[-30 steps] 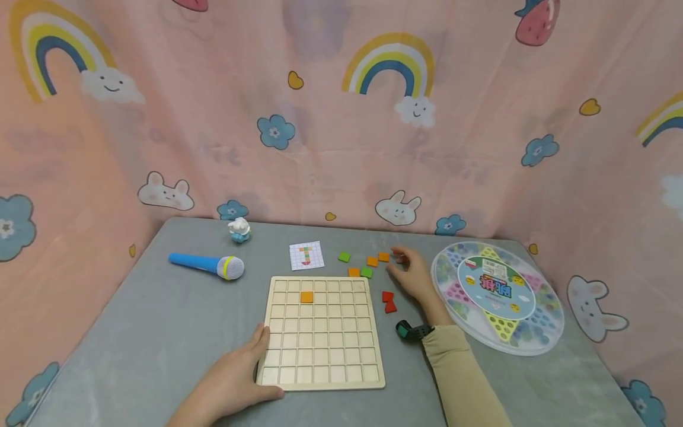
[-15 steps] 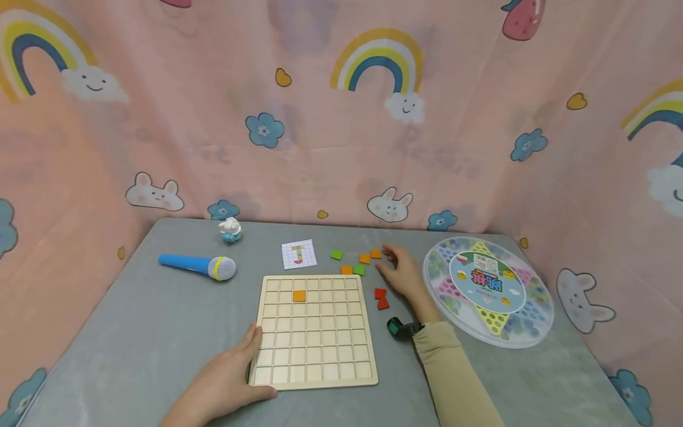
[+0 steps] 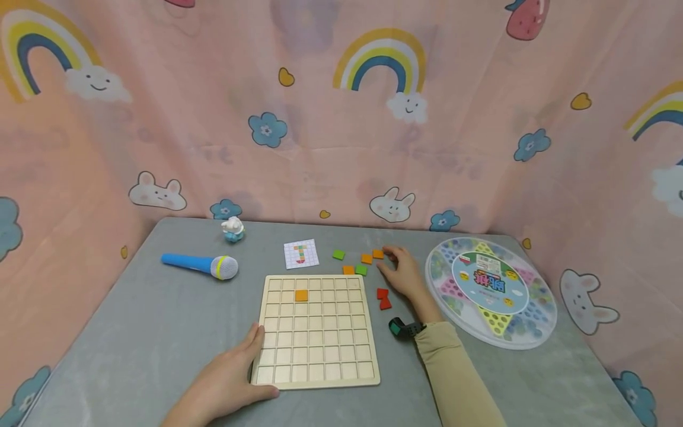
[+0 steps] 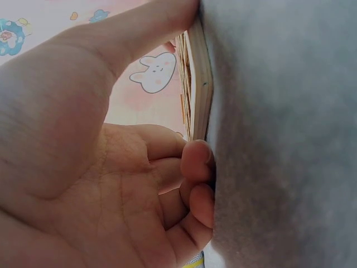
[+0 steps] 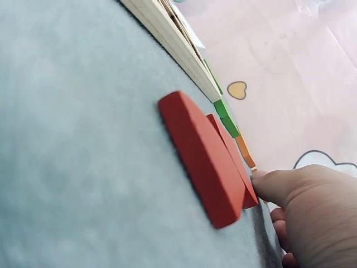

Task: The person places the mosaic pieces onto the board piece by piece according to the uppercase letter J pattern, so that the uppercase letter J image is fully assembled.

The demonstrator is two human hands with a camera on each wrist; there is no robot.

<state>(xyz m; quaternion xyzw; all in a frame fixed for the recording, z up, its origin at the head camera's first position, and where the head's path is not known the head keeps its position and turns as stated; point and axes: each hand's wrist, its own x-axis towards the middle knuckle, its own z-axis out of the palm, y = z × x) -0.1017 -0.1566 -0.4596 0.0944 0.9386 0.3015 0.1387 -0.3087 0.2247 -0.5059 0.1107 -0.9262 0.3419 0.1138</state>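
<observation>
A square wooden grid board (image 3: 316, 338) lies on the grey table. One orange tile (image 3: 301, 295) sits in a cell of its second row from the back. My left hand (image 3: 226, 373) grips the board's near left corner, thumb at the front edge and fingers along the left side. In the left wrist view, curled fingertips (image 4: 198, 162) rest beside the board's edge (image 4: 202, 84). My right hand (image 3: 408, 276) rests on the table with bent fingers, beside the rightmost orange tile (image 3: 377, 254). Whether it touches that tile is unclear. Two red pieces (image 5: 201, 162) lie near its wrist.
Green and orange tiles (image 3: 361, 270) lie loose behind the board. A card with a coloured grid pattern (image 3: 301, 254) lies nearby. At the left are a blue toy microphone (image 3: 197, 264) and a small figurine (image 3: 233, 229). A round Chinese checkers box (image 3: 491, 332) stands at the right.
My right fingertips have come slightly closer to the rightmost orange tile. The head view has shifted a little. My left hand stays at the board's corner.
</observation>
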